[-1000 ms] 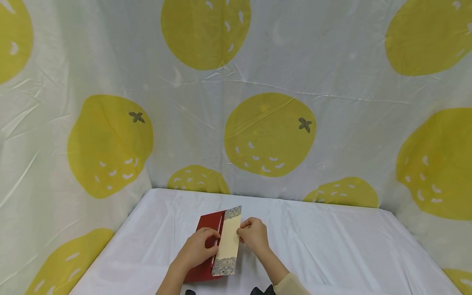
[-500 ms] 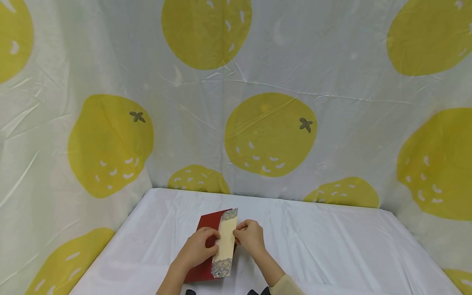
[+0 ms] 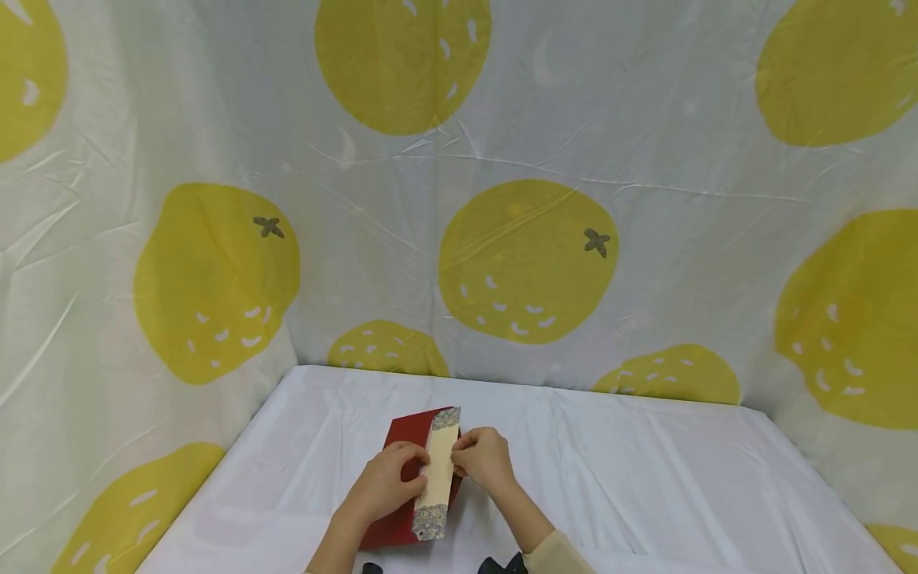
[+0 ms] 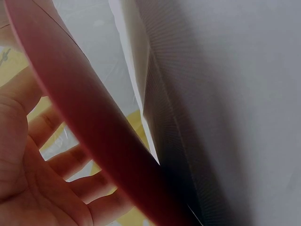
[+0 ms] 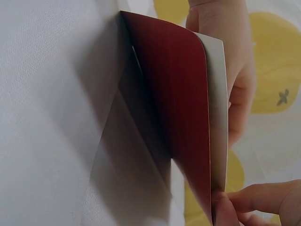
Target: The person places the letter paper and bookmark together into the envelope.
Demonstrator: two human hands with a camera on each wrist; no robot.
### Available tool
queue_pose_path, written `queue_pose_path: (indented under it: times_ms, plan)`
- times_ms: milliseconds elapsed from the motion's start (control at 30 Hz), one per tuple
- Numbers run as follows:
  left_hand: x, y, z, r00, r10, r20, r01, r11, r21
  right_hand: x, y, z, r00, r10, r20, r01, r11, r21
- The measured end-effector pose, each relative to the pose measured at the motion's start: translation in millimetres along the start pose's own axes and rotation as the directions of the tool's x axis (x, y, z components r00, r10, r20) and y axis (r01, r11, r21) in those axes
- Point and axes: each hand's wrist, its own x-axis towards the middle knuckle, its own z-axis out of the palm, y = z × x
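Note:
A red envelope [image 3: 405,430] stands tilted over the white table. From its opening sticks out a cream card [image 3: 439,470] with grey lace-patterned ends and a small hole near its lower corner. My left hand [image 3: 387,482] holds the envelope, thumb and index finger at the opening's edge beside the card. In the left wrist view, several fingers reach behind the red panel [image 4: 84,103]. At the card's right edge, my right hand [image 3: 486,461] pinches with thumb and index finger. The right wrist view shows the red panel [image 5: 176,70] with a cream strip [image 5: 217,94] showing beyond it.
White cloth covers the table [image 3: 631,478]. Behind and beside it hangs a pale curtain [image 3: 373,255] with large yellow fruit prints. Small black objects [image 3: 505,564] show at the near edge, by the right sleeve [image 3: 559,554].
The cream card has moved left into the red envelope, so a narrower strip of it shows. My right hand has moved left with it. My left hand has stayed in place.

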Motion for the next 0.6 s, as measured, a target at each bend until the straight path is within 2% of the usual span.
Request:
queue_pose_path:
  times_ms: [233, 600]
  plan:
    - [1.0, 0.0, 0.7, 1.000, -0.015, 0.009, 0.015, 1.000, -0.004, 2.6, 2, 6, 1.000, -0.004, -0.005, 0.004, 1.000, -0.001]
    - [-0.3, 1.4, -0.1, 1.000, 0.008, -0.007, -0.008, 1.000, 0.008, 2.3, 3, 15, 1.000, 0.009, -0.005, -0.009, 1.000, 0.001]
